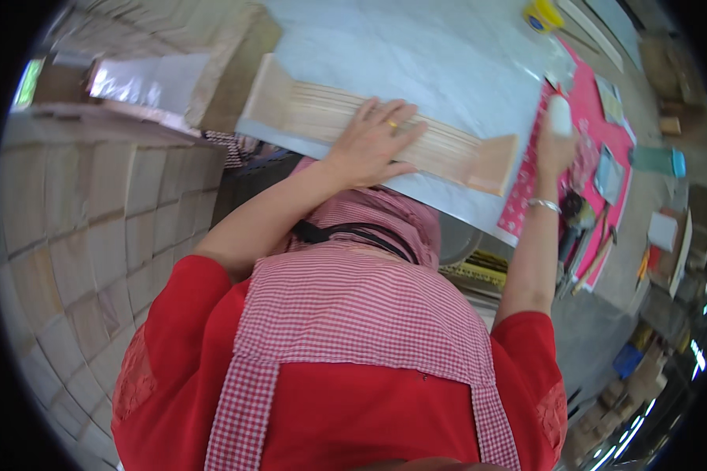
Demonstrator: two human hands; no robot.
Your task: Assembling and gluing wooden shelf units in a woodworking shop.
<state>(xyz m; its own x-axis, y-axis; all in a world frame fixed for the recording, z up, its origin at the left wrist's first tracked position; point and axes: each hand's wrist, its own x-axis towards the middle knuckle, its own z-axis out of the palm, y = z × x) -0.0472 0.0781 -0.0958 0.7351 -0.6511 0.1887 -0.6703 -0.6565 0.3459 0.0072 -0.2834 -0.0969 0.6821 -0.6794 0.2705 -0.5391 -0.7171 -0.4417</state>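
Note:
A long pale wooden piece with lengthwise grooves [322, 110] lies across the table, with a raised wooden block [495, 164] at its right end and a taller wooden end panel [266, 94] at its left. My left hand [375, 143], a ring on one finger, rests flat on the grooved middle with its fingers spread. To the right, over a pink patterned sheet, my right hand [556, 151] is closed around a white squeeze bottle [559, 116]. A red tip shows at the bottle's far end. My right fingers are partly blurred.
Stacked wooden pieces [94, 235] fill the left side, and a large block [236, 71] stands at the table's left edge. On the pink sheet [518, 200] lie several tools. A yellow tub [542, 16] sits far right, a teal bottle [658, 161] beyond the sheet.

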